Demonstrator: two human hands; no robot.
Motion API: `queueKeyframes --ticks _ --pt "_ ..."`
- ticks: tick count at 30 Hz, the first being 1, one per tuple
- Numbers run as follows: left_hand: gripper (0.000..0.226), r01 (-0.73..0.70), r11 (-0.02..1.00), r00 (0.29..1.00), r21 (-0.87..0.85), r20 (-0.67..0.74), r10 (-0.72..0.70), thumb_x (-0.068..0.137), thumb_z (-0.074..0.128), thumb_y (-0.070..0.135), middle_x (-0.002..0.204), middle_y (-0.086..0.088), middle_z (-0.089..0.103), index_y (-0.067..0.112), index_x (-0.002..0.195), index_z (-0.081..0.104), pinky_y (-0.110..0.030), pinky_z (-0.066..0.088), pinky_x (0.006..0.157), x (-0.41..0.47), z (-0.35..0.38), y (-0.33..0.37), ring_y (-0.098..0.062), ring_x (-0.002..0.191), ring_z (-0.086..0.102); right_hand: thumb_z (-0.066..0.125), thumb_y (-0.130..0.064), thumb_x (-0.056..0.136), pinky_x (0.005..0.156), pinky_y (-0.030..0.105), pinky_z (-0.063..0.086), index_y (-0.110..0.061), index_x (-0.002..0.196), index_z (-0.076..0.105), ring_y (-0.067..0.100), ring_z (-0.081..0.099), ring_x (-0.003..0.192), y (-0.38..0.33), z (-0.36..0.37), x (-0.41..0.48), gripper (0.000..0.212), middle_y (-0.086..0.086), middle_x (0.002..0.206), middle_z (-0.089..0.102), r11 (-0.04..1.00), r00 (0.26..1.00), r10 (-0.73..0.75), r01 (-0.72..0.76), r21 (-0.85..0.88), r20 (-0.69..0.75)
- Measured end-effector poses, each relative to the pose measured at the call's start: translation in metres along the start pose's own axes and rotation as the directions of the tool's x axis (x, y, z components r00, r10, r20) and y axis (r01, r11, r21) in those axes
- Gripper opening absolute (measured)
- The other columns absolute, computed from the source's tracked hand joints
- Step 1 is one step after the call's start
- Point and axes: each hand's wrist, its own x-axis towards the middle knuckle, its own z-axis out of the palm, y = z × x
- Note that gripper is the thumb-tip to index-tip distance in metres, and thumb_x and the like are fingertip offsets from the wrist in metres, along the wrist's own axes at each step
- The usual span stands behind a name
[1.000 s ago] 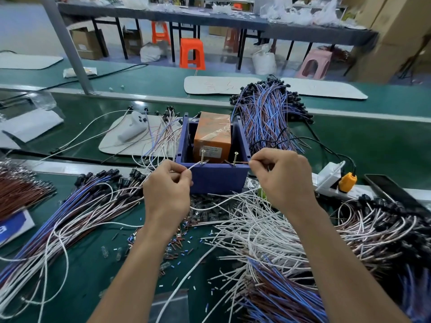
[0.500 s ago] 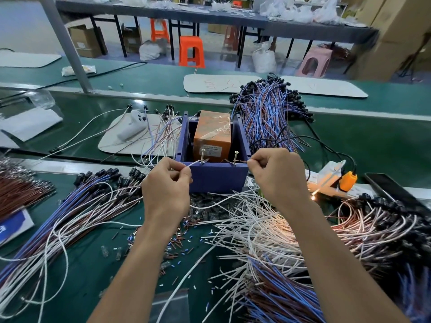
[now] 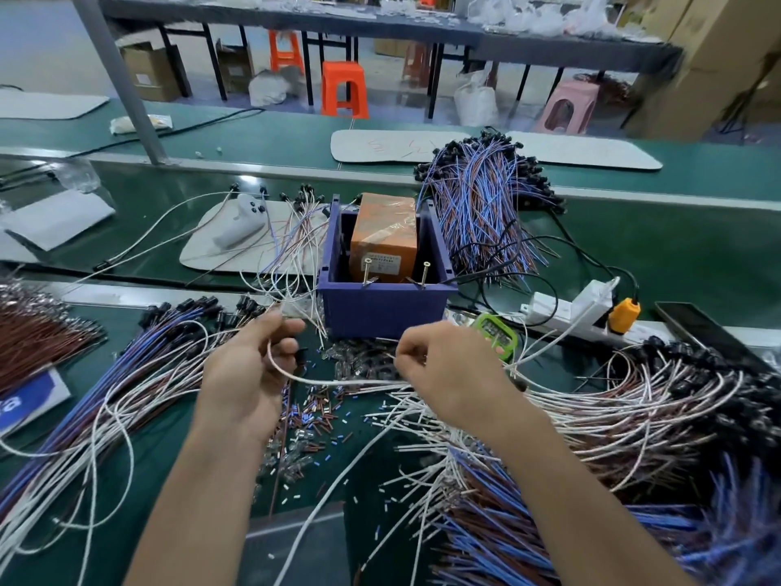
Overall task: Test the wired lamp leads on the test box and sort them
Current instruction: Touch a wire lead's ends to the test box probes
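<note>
A green-topped desk runs across the room, split lengthwise by a metal rail, with a slanted grey post rising from it on the left. Beyond stands a long dark table on black legs. Two orange stools and a pink stool stand beside it on the pale floor, among cardboard boxes and white sacks. Tall brown cartons fill the right corner.
</note>
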Motion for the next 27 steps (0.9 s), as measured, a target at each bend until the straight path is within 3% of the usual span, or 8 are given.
queueKeyframes --ticks 4,7,10,12,14,18,24,27 --pt "0.007 -0.042 0.999 0.982 0.01 -0.184 0.043 0.1 0.062 0.011 0.082 -0.009 0.079 0.006 0.1 0.067 -0.019 0.057 0.053 0.003 -0.033 0.001 -0.01 0.063 0.073 0.055 -0.03 0.097 0.07 0.032 0.046 -0.033 0.079 0.062 0.02 0.061 0.078 -0.006 0.025 -0.009 0.019 -0.011 0.075 0.065 0.999 0.976 0.04 -0.044 0.017 0.214" --pt "0.006 -0.142 0.916 0.922 0.374 -0.288 0.26 0.095 0.07 0.01 0.078 -0.005 0.079 0.015 0.098 0.067 -0.027 0.056 0.055 0.005 -0.054 0.002 -0.015 0.067 0.077 0.051 -0.032 0.098 0.073 0.036 0.05 -0.033 0.078 0.059 0.021 0.061 0.077 -0.009 0.027 -0.013 0.022 -0.007 0.078 0.067 0.998 0.967 0.045 -0.054 0.027 0.249" --pt "0.01 -0.066 0.487 0.858 0.871 -0.199 0.473 0.093 0.075 0.032 0.056 0.001 0.07 0.024 0.09 0.07 -0.03 0.051 0.047 0.0 -0.063 0.001 -0.017 0.05 0.071 0.051 -0.028 0.099 0.072 0.036 0.05 -0.032 0.08 0.061 0.02 0.061 0.079 -0.011 0.021 -0.012 0.022 -0.007 0.082 0.067 0.995 0.95 0.064 -0.085 0.057 0.305" --pt "0.026 -0.015 0.161 0.796 0.987 -0.086 0.6 0.093 0.069 0.049 0.049 0.004 0.061 0.024 0.089 0.074 -0.026 0.045 0.046 -0.013 -0.061 -0.003 -0.019 0.042 0.06 0.051 -0.025 0.1 0.07 0.032 0.044 -0.03 0.083 0.064 0.019 0.061 0.082 -0.015 0.016 -0.011 0.021 -0.006 0.085 0.069 0.997 0.947 0.057 -0.073 0.039 0.317" --pt "0.029 -0.19 0.005 0.709 0.982 0.134 0.692 0.089 0.07 0.053 0.048 0.012 0.055 0.025 0.083 0.076 -0.02 0.034 0.049 -0.033 -0.048 -0.01 -0.011 0.041 0.05 0.052 -0.022 0.099 0.073 0.031 0.045 -0.028 0.085 0.066 0.021 0.062 0.086 -0.022 0.012 -0.008 0.021 -0.002 0.089 0.071 0.999 0.945 0.051 -0.05 -0.01 0.322" --pt "0.016 -0.554 0.039 0.742 0.832 0.472 0.476 0.075 0.086 0.046 0.08 0.02 0.074 0.04 0.088 0.081 -0.021 0.044 0.063 -0.065 -0.009 -0.029 -0.005 0.065 0.062 0.056 -0.017 0.096 0.076 0.032 0.048 -0.025 0.095 0.075 0.027 0.064 0.091 -0.035 0.009 -0.006 0.021 0.005 0.094 0.073 0.994 0.936 0.04 -0.002 -0.11 0.349" --pt "0.022 -0.535 0.01 0.794 0.845 0.499 0.348 0.078 0.083 0.042 0.092 0.02 0.078 0.046 0.099 0.079 -0.029 0.054 0.074 -0.066 0.019 -0.037 -0.011 0.085 0.072 0.06 -0.019 0.095 0.074 0.03 0.05 -0.028 0.101 0.08 0.019 0.063 0.082 -0.024 -0.01 -0.02 0.022 -0.001 0.085 0.074 0.999 0.984 0.038 -0.036 -0.01 0.172" --pt "0.017 -0.561 0.1 0.815 0.822 0.527 0.24 0.08 0.083 0.028 0.072 0.028 0.071 0.041 0.091 0.081 -0.019 0.053 0.068 -0.062 0.03 -0.036 0.002 0.064 0.063 0.07 -0.017 0.09 0.074 0.021 0.041 -0.032 0.122 0.072 0.009 0.057 0.075 -0.018 -0.026 -0.031 0.035 -0.012 0.075 0.067 0.993 0.997 0.02 -0.029 0.114 0.078"
